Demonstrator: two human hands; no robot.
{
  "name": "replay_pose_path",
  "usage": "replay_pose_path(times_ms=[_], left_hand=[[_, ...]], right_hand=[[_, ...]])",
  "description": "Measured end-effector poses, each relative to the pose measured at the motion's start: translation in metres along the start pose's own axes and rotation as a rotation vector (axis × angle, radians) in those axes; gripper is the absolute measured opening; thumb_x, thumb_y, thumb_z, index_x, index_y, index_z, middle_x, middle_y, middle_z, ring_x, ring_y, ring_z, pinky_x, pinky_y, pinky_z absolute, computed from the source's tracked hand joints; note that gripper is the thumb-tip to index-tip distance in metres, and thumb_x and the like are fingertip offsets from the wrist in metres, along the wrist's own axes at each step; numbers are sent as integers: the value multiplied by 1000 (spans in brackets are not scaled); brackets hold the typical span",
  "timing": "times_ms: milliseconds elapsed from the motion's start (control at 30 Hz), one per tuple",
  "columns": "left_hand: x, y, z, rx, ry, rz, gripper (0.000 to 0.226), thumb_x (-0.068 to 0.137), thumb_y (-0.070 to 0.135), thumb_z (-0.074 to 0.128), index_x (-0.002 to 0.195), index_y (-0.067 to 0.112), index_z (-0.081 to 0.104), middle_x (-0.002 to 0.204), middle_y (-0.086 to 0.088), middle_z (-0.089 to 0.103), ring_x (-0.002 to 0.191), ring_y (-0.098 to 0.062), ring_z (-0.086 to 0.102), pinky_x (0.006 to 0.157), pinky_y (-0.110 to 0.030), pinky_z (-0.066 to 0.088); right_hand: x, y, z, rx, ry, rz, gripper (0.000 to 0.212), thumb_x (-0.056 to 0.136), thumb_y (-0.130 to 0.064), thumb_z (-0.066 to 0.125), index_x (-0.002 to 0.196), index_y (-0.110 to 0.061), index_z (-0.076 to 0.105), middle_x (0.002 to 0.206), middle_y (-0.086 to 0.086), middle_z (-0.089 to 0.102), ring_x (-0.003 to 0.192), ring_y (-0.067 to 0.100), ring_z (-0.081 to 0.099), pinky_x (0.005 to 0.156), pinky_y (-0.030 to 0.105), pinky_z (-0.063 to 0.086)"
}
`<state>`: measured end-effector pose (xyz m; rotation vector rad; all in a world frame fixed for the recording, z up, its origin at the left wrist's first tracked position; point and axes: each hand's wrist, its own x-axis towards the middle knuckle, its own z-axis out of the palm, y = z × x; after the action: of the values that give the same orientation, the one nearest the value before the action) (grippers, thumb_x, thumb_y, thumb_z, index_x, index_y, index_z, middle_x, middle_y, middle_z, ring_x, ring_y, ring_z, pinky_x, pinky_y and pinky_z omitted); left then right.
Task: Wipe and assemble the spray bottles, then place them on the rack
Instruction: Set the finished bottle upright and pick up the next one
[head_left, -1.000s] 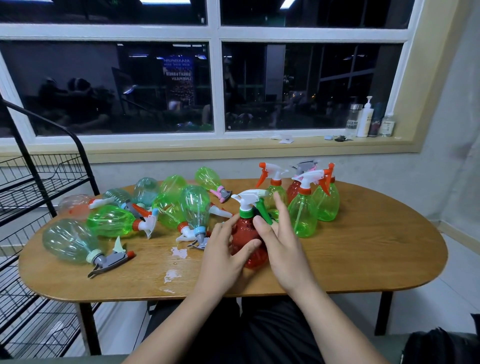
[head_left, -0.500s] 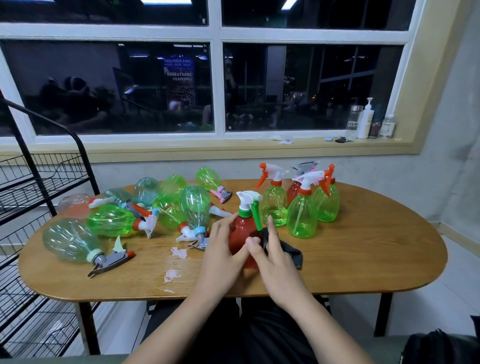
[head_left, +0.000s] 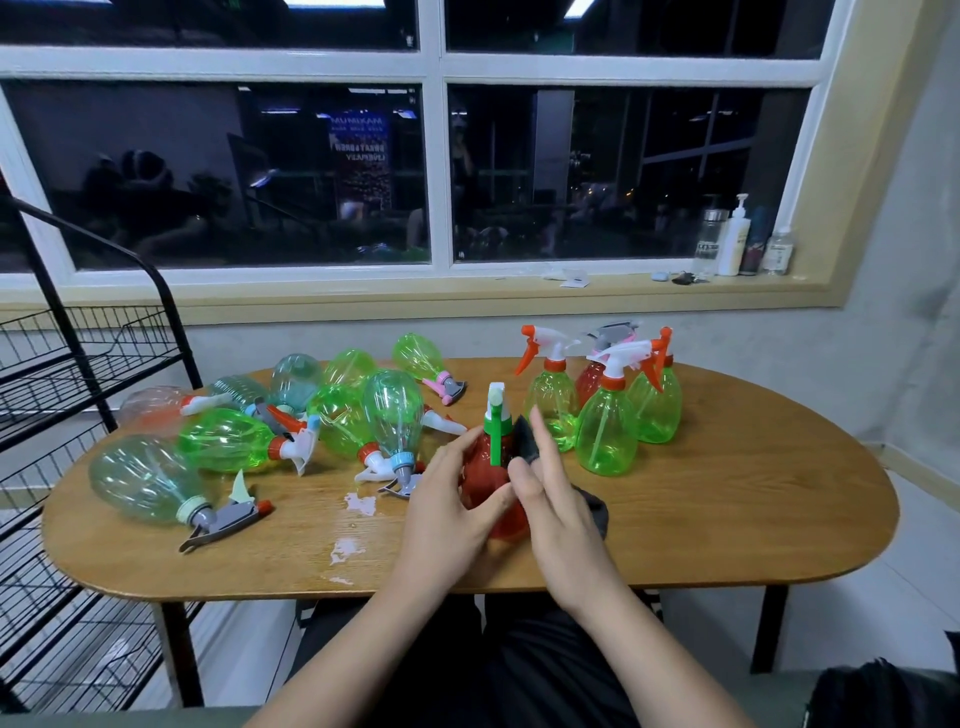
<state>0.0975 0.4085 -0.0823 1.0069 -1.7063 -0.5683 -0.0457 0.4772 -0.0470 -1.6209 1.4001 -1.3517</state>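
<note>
While left hand (head_left: 447, 512) grips red bottle (head_left: 482, 480), since turned | right hand (head_left: 563, 525) flat on cloth (head_left: 522, 437)

view=head, worn | faces=forward and down, across counter (head_left: 727, 525) to far window (head_left: 623, 171) | range=close: left hand (head_left: 447, 514), right hand (head_left: 561, 525) at near centre, forearms entering from bottom edge | left edge=rack (head_left: 78, 364)
</note>
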Motion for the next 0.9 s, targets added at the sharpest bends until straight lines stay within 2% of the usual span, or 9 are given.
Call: replay_pose_path(times_ms=[100,200,300,400,533,567,667,767,900], left_hand=[[-1,3,0,-41,0,-43,60,90,37,80,145,39,55,132,24,67,117,2,67,100,-37,57],[-1,2,2,-22,1,-53,57,91,42,78,142,40,53,127,23,70,112,1,69,97,-38,58],[0,-1,4,-6,-5,-50,55,91,41,78,139,39,52,119,20,71,106,0,70,92,-36,58],[3,-2,5,30,4,-17,64,86,53,81,140,35,53,119,19,69,109,2,66,89,-23,52],[4,-1,4,92,29,64,76,78,70,74,144,41,51,125,16,52,120,4,54,98,-9,42],[4,0,4,103,40,65,72,77,71,72,141,47,49,121,14,48,117,5,52,95,-7,41],[3,0,3,110,69,71,60,78,66,73,131,64,43,110,11,45,107,3,52,86,-7,42],[4,-2,3,101,79,74,63,83,48,84,124,70,42,105,11,45,104,2,53,81,-5,40],[2,-3,3,98,74,52,75,84,46,85,138,65,36,109,16,49,106,3,56,83,-6,42]], right_hand=[[-2,10,2,-81,-17,31,66,102,-72,35,158,-69,0,136,-58,27,128,-24,35,96,4,30],[2,16,-1,-94,-49,144,69,102,-74,30,163,-60,2,163,-20,40,151,9,38,103,25,30],[13,8,-8,-85,-59,188,68,102,-75,29,165,-55,12,167,-11,41,157,18,33,109,31,28],[17,-9,-12,-35,-75,150,68,102,-74,31,165,-54,17,165,-25,34,156,5,28,114,26,23],[12,-23,-11,43,-50,-3,68,97,-73,37,162,-60,19,135,-59,39,133,-25,38,98,3,29],[10,-22,-9,37,-43,-20,66,99,-72,36,161,-61,18,139,-53,36,137,-23,33,96,0,30],[4,-9,0,0,-43,-8,60,101,-78,34,156,-71,11,111,-43,50,111,-22,46,108,13,33],[0,5,6,-50,-65,24,63,101,-75,32,159,-68,7,140,-48,32,121,-36,33,111,20,28],[3,12,2,-81,-82,150,67,104,-71,30,166,-54,9,159,-28,35,154,5,31,111,23,24]])
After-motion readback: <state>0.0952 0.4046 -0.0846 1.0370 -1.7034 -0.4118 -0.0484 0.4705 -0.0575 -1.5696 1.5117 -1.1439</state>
